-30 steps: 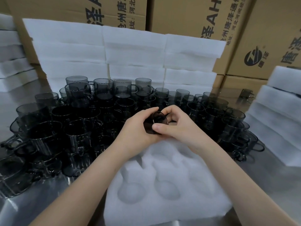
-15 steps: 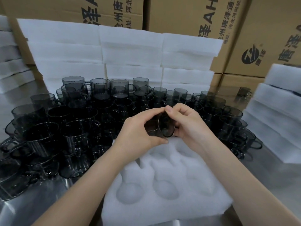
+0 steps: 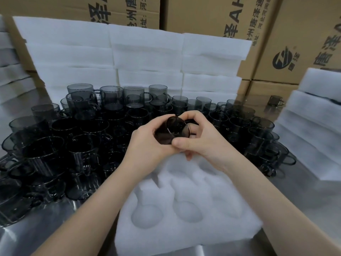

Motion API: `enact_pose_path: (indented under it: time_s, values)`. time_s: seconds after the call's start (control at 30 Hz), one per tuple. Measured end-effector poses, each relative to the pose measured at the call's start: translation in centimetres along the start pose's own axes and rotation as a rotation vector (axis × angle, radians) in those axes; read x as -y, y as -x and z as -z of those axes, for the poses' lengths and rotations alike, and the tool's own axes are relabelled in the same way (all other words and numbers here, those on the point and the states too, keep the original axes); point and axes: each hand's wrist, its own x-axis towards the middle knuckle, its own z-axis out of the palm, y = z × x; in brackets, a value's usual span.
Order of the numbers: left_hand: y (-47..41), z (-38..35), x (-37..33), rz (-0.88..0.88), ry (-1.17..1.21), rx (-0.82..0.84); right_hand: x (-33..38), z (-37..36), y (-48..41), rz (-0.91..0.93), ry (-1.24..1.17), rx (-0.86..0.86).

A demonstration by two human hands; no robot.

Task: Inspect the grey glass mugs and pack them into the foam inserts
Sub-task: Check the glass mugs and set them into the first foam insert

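Note:
A grey glass mug (image 3: 172,131) is held tilted on its side between both hands, above the far edge of a white foam insert (image 3: 186,231). My left hand (image 3: 147,145) cups its body from the left. My right hand (image 3: 201,138) grips it from the right, thumb under the rim. The insert lies on the steel table in front of me, and the moulded pockets I can see hold nothing. A large crowd of grey glass mugs (image 3: 81,145) stands stacked behind and to the left of the insert.
Piles of white foam inserts (image 3: 144,58) stand behind the mugs, more at the left edge (image 3: 11,78) and right (image 3: 317,115). Brown cardboard boxes (image 3: 206,17) form the back wall. One lone mug (image 3: 276,100) sits far right. Steel table (image 3: 299,193) shows at right.
The mug has been turned in my hands, its round face now tipped up toward the camera. Both hands stayed at about the same place above the insert.

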Motion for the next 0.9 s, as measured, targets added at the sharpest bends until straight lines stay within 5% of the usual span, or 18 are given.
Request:
enact_pose_path:
  time_s: [0.23,0.4,0.7,0.9]
  values:
    - [0.5,-0.5,-0.7,-0.11,-0.229,-0.01,0.2,-0.8,0.0,0.058,0.16,-0.167]
    - [0.6,-0.6,-1.0,-0.112,-0.368,0.012,0.0,-0.2,-0.1,0.083,0.015,-0.225]
    - [0.2,-0.3,-0.6,-0.072,-0.144,-0.07,-0.4,1.0,-0.4,-0.008,-0.377,-0.081]
    - [0.5,-0.4,-0.5,-0.115,-0.11,0.046,-0.2,0.7,-0.3,0.033,-0.168,-0.098]
